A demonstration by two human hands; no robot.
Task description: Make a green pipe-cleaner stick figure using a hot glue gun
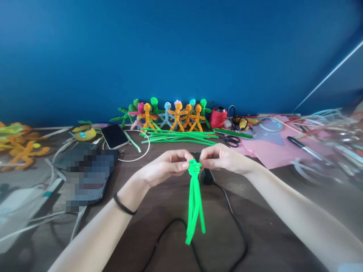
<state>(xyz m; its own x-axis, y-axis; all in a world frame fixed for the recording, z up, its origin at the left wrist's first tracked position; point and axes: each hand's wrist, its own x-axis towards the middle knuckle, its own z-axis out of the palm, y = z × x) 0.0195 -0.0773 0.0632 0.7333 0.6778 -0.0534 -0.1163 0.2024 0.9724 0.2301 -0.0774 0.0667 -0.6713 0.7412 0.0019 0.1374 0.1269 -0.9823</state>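
Bright green pipe cleaners (194, 200) hang in a bundle in front of me, wound into a knob at the top with several loose strands pointing down. My left hand (170, 166) pinches the knob from its left side, thumb and forefinger together. From the other side, my right hand (219, 158) grips the knob's right edge between thumb and fingertips. Behind the hands lies a pile of loose green pipe cleaners (178, 136). Several pipe-cleaner figures (177, 115) in orange, green, blue and pink stand along the wall.
Left are a phone (114, 136), a dark device with a blurred-out screen (93, 177), cables and orange pipe-cleaner pieces (24, 151). Right are scissors (231, 140), a red wrapped roll (218, 118), pink paper (266, 153) and a marker (302, 147). A black cable (236, 219) crosses the table below my hands.
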